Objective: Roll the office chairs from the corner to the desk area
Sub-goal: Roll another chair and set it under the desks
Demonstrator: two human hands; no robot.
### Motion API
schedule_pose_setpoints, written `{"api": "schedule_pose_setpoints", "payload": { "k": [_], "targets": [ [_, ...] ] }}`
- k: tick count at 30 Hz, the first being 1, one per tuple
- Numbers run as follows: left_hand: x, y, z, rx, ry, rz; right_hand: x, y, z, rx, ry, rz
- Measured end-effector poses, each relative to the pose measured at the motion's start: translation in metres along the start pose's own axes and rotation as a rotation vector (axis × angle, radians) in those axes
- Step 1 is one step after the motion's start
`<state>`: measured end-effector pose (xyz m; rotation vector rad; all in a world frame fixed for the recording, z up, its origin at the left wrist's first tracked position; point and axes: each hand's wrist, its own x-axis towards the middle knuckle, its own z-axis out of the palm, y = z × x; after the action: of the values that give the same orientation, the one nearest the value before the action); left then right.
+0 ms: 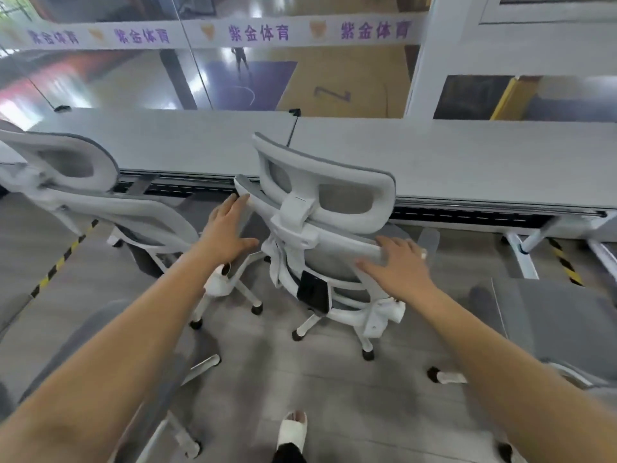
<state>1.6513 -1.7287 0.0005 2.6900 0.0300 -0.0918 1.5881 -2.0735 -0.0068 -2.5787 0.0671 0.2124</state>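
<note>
Facing desk (467,155): white-framed, grey-mesh chair (320,235), prob. tilted.

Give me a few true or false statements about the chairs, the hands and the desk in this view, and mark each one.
1. Both hands rest on the backrest of the middle chair. True: the left hand is at its left edge, the right hand at its right edge.
2. The chair has a black frame. False: the frame is white with grey mesh.
3. A second chair stands to the left, by the desk. True.
4. The middle chair has no headrest. False: a headrest sits above its backrest.
5. The desk top is covered with monitors. False: no monitors show on it.
</note>
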Motion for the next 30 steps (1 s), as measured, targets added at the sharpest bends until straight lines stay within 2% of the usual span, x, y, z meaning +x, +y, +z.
{"api": "schedule_pose_setpoints", "payload": {
  "k": [3, 6, 10, 16, 21, 30],
  "targets": [
    [0.070, -0.014, -0.019, 0.182, -0.109, 0.179, 0.007, -0.022, 0.009, 0.002, 0.099, 0.075],
    [0.107, -0.016, -0.026, 0.246, -0.247, 0.306, 0.011, -0.027, 0.014, -0.118, 0.151, 0.124],
    [0.110, -0.031, -0.028, 0.251, -0.221, 0.457, 0.011, -0.020, 0.027, -0.098, 0.246, 0.078],
    [0.056, -0.051, -0.021, 0.216, -0.144, 0.401, 0.002, 0.000, 0.042, -0.164, 0.292, -0.054],
    [0.000, -0.082, -0.016, 0.097, 0.074, 0.416, -0.009, -0.005, 0.045, -0.168, 0.268, -0.147],
    [-0.053, -0.136, -0.041, -0.029, 0.045, 0.314, -0.069, -0.048, 0.097, -0.123, 0.215, -0.156]
  ]
}}
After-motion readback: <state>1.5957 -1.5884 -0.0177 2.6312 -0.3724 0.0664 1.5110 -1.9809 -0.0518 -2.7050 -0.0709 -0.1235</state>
